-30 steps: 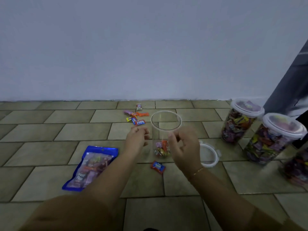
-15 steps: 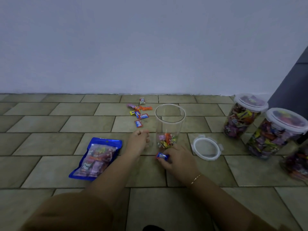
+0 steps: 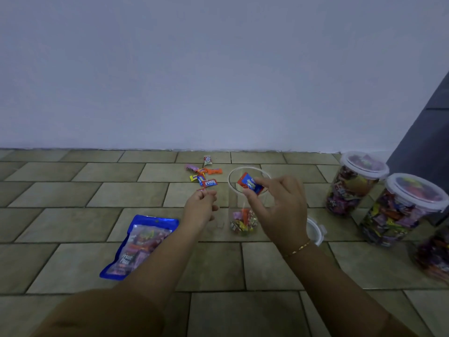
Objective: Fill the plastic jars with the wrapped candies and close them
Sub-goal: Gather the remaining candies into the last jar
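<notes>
Lifting the red-and-blue candy (image 3: 250, 183) off the floor, where it lay half a second ago in front of the jar, the right hand (image 3: 279, 207) now pinches it between thumb and forefinger right over the open jar (image 3: 247, 203) mouth. That points to a drop into the jar next, adding to the thin layer of sweets at its bottom, so filling is far from done. The left hand (image 3: 200, 205), fingers curled, seems to pinch a small wrapper at the near edge of the loose candies (image 3: 204, 175). The lid (image 3: 315, 231) lies on the floor just right of the jar, partly hidden; two full closed jars (image 3: 386, 198) stand towards the floor's right edge.
</notes>
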A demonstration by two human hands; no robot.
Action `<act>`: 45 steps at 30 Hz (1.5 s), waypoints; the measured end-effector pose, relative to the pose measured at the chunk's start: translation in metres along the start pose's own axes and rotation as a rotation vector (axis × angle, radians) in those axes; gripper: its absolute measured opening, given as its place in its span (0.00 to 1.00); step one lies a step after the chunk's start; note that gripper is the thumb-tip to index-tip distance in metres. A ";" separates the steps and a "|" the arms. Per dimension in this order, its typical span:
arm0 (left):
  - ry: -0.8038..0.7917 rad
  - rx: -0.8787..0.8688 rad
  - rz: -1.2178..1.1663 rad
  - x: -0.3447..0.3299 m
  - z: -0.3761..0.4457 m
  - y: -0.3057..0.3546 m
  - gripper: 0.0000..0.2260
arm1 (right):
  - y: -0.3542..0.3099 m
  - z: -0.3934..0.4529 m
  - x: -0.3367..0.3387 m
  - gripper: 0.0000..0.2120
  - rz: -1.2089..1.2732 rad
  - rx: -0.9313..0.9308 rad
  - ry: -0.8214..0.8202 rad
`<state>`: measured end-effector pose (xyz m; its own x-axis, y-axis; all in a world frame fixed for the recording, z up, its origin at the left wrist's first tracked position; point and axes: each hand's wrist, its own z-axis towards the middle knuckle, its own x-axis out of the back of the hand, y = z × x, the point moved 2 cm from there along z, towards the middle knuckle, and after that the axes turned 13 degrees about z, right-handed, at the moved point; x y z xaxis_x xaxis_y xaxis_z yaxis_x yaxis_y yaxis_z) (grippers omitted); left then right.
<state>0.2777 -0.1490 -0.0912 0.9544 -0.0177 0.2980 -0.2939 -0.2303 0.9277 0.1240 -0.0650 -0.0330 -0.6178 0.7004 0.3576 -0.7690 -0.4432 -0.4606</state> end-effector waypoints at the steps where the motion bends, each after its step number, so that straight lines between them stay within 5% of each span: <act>1: -0.001 -0.008 0.012 0.001 0.002 0.002 0.06 | 0.002 0.003 -0.001 0.20 -0.015 -0.028 -0.001; 13: 0.123 -0.048 0.141 -0.002 0.027 0.005 0.06 | 0.037 0.027 -0.004 0.17 0.151 -0.235 0.117; 18: 0.209 -0.033 0.272 -0.009 0.050 0.001 0.14 | 0.071 0.047 -0.015 0.19 0.146 -0.277 0.075; 25: 0.364 0.009 0.580 -0.016 0.078 -0.005 0.29 | 0.116 0.060 -0.061 0.09 0.035 -0.276 -0.283; 33: 0.320 -0.024 0.754 -0.027 0.104 -0.010 0.40 | 0.152 0.052 -0.132 0.19 -0.238 -0.066 -0.780; 37: 0.323 -0.109 0.857 -0.032 0.108 -0.011 0.43 | 0.153 0.055 -0.153 0.19 -0.189 -0.237 -0.824; 45: 0.355 -0.106 0.977 -0.034 0.114 -0.017 0.44 | 0.142 0.067 -0.185 0.26 -0.138 -0.189 -0.903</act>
<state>0.2560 -0.2552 -0.1423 0.2333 0.1410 0.9621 -0.9490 -0.1825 0.2569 0.1179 -0.2947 -0.1096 -0.4776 0.0038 0.8785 -0.8544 -0.2347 -0.4635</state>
